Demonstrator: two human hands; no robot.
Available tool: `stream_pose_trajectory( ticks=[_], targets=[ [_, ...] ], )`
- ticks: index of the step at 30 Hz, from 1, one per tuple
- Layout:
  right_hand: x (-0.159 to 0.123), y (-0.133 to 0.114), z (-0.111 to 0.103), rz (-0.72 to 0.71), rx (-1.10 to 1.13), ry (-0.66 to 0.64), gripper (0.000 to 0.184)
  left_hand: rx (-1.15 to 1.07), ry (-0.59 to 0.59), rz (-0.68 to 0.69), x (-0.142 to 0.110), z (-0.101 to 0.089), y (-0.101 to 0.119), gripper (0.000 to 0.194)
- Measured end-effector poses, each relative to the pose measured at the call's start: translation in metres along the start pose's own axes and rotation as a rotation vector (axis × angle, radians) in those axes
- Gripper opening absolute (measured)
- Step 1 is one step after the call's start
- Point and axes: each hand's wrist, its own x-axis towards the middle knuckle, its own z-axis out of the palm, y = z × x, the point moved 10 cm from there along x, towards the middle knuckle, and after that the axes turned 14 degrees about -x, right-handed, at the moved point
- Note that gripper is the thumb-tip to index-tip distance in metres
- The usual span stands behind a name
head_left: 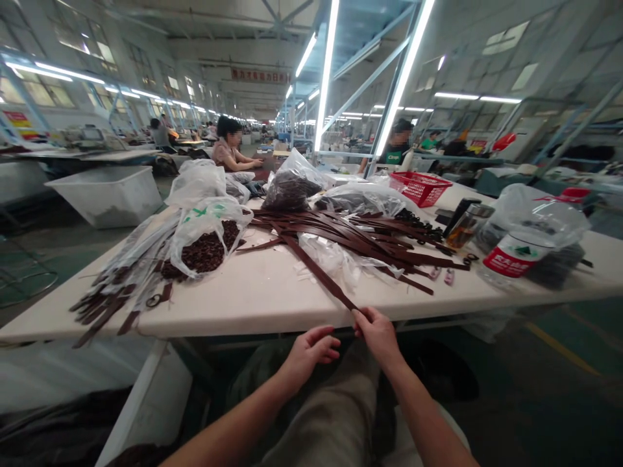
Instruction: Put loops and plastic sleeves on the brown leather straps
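Note:
My right hand (377, 334) is closed on the near end of a long dark brown strap (316, 267), just off the table's front edge. From there the strap runs back across the tabletop to a pile of similar brown straps (355, 237). My left hand (311, 353) hovers close by on the left, fingers loosely bent and apart, with nothing visible in it. A torn clear plastic bag (331, 256) lies partly under the pile. To the left, an open plastic bag holds many small dark brown pieces (207, 250).
Plastic-wrapped straps (121, 279) hang over the table's (253, 305) left front edge. On the right stand a tea bottle (464, 227), a large labelled plastic bottle (516, 256) and bagged goods. A red basket (421, 188) sits at the back. A person (231, 146) works across the table.

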Motion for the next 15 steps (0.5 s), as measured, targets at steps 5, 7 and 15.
stream_pose_trajectory(
  ticks=[5,7,15],
  targets=[
    [-0.056,-0.005,0.008,0.005,0.282,-0.086,0.044,-0.263,-0.049,-0.038,0.029,0.028,0.01,0.053],
    [-0.082,0.008,0.005,0.041,0.371,-0.112,0.042,-0.315,-0.005,0.013,0.037,0.029,0.027,0.046],
    [-0.189,0.134,-0.035,0.257,0.269,-0.112,0.04,-0.273,0.089,0.085,0.04,0.013,0.076,0.026]
  ],
)
